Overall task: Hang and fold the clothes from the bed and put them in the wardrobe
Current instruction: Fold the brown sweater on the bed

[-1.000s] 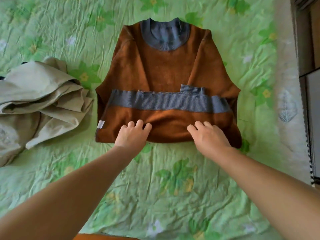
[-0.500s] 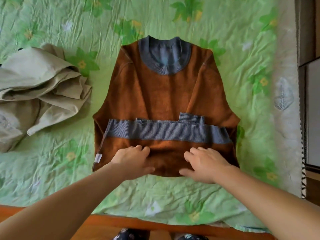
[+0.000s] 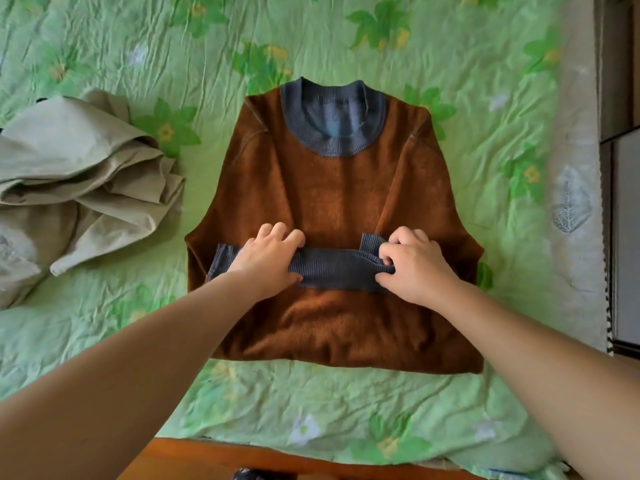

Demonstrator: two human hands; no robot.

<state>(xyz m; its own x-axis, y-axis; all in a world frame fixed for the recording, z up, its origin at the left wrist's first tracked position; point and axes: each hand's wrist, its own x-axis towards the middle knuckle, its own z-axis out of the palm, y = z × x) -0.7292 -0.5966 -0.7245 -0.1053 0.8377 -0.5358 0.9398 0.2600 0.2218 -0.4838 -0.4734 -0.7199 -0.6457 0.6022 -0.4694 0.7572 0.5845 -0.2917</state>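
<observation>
A brown sweater (image 3: 332, 199) with a grey ribbed collar lies flat on the green bed (image 3: 346, 403), its sleeves tucked in and its lower part folded up so the grey hem band (image 3: 332, 268) crosses the middle. My left hand (image 3: 270, 258) grips the left part of that grey band, fingers over its top edge and thumb under. My right hand (image 3: 412, 265) pinches the right part of the band with curled fingers. Both forearms reach in from the bottom corners.
A crumpled beige garment (image 3: 76, 188) lies on the bed to the left of the sweater. The bed's wooden front edge (image 3: 221, 459) runs along the bottom. A dark cabinet or wardrobe side (image 3: 620, 168) stands along the right edge.
Both hands have moved from the sweater's near folded edge up to the grey hem band and taken hold of it. The view has tilted so the sweater sits lower in the frame.
</observation>
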